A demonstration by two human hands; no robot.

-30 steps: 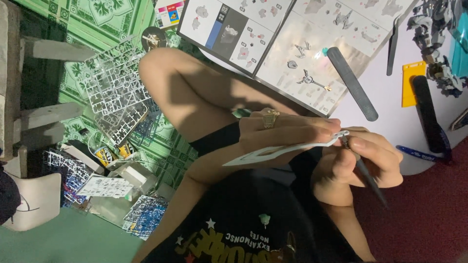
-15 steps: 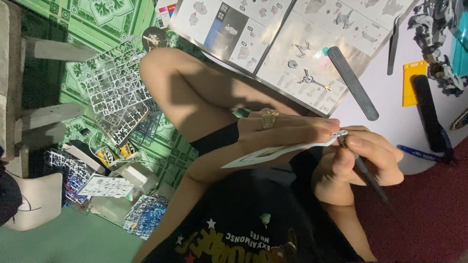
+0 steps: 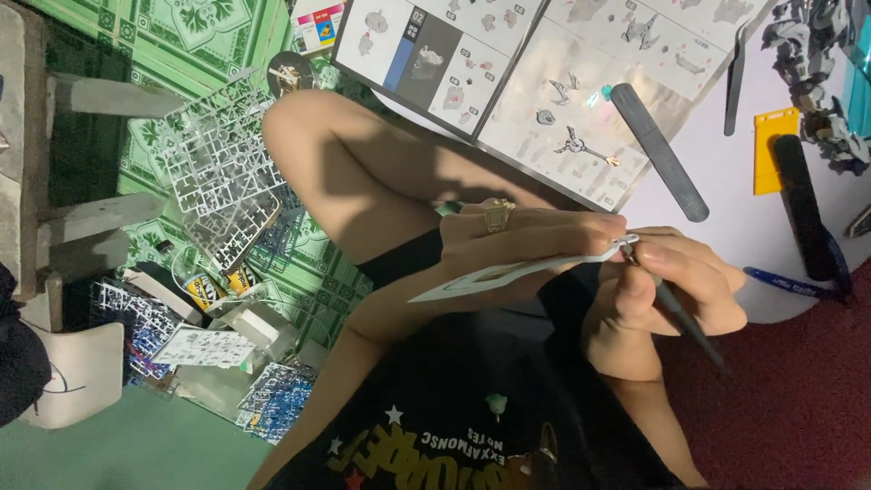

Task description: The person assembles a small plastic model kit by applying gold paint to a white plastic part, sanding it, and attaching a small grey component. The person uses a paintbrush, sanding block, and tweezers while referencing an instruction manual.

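Observation:
My left hand [image 3: 522, 238], with a gold ring on one finger, pinches a thin white sheet [image 3: 508, 274] by its right end, held flat above my lap. My right hand [image 3: 676, 292] grips a dark slim pen-like tool [image 3: 691, 328] whose tip meets the sheet's end at a small pale part [image 3: 628, 243]. Both hands touch at the fingertips, over my black printed shirt [image 3: 454, 417] and next to my raised bare knee [image 3: 308, 136].
An open instruction booklet [image 3: 508, 63], a long grey file [image 3: 658, 150], tweezers [image 3: 735, 77], an orange card [image 3: 773, 150] and a partly built grey model [image 3: 812, 63] lie on the white round table [image 3: 726, 272]. Clear and blue plastic part frames [image 3: 222, 181] and boxes lie on the green floor.

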